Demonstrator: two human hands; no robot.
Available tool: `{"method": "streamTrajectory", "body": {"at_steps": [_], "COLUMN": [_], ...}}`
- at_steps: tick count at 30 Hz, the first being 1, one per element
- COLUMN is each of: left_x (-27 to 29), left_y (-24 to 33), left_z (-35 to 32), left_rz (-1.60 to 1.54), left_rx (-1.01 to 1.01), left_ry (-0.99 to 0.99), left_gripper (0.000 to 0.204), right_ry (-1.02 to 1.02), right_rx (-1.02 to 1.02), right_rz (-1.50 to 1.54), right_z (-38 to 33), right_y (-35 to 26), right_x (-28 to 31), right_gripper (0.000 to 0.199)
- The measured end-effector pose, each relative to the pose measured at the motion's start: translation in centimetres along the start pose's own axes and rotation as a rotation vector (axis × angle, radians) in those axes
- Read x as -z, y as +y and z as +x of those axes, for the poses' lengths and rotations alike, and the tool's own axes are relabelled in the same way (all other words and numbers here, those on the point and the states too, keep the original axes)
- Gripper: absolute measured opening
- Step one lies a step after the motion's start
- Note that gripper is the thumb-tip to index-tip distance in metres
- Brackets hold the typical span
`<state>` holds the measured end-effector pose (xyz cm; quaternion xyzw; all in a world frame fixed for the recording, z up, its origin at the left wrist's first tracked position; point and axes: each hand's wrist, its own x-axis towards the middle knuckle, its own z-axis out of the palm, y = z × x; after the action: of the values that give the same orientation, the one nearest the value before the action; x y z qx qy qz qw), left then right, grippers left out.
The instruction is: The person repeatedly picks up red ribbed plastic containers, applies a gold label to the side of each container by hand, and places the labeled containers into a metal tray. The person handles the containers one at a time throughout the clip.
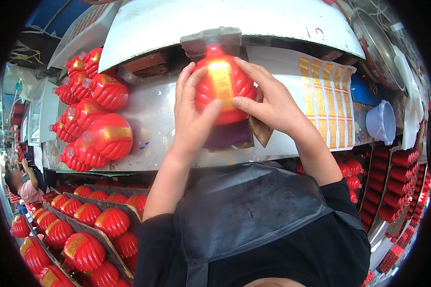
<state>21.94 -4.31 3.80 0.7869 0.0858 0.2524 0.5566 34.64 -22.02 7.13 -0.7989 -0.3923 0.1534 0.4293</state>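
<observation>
a red ribbed bottle with a gold label strip down its front is held upright on the metal workbench, its neck set under a grey clamp-like fixture and its base on a dark purple pad. the bottle is cupped from both sides: the left hand is wrapped against its left flank with the thumb laid across the lower front, and the right hand is pressed on its right flank with fingertips touching the label's edge. both hands are closed on the bottle, neither clenched tight.

the step in hand is judged to be the smoothing of the label onto the ribbed surface. for the next move, steady pressure along the strip from middle to ends seems called for, with the bottle kept from turning under the fixture.

just to the right, a sheet of gold labels is laid on the bench, and beyond it a pale plastic cup. to the left, finished red bottles are piled on their sides. below the bench, more bottles are racked in cardboard trays, and red caps are stacked at the right. another person is seated far left.
</observation>
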Motion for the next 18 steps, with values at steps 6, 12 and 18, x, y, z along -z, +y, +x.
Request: {"method": "streamTrajectory", "body": {"at_steps": [6, 12, 18], "left_x": [0.3, 0.4, 0.6], "left_y": [0.1, 0.0, -0.1], "left_z": [0.2, 0.6, 1.2], "left_rz": [-0.018, 0.018, 0.12], "left_rx": [0.039, 0.015, -0.032], "left_ry": [0.007, 0.014, 0.001], "left_gripper": [0.067, 0.069, 0.076], "right_ry": [-0.017, -0.02, 0.057], "right_rx": [-0.013, -0.02, -0.022], "right_rz": [0.083, 0.1, 0.127], "right_z": [0.1, -0.1, 0.9], "right_y": [0.4, 0.5, -0.1], "right_x": [0.2, 0.0, 0.8], "right_gripper": [0.074, 0.069, 0.061]}}
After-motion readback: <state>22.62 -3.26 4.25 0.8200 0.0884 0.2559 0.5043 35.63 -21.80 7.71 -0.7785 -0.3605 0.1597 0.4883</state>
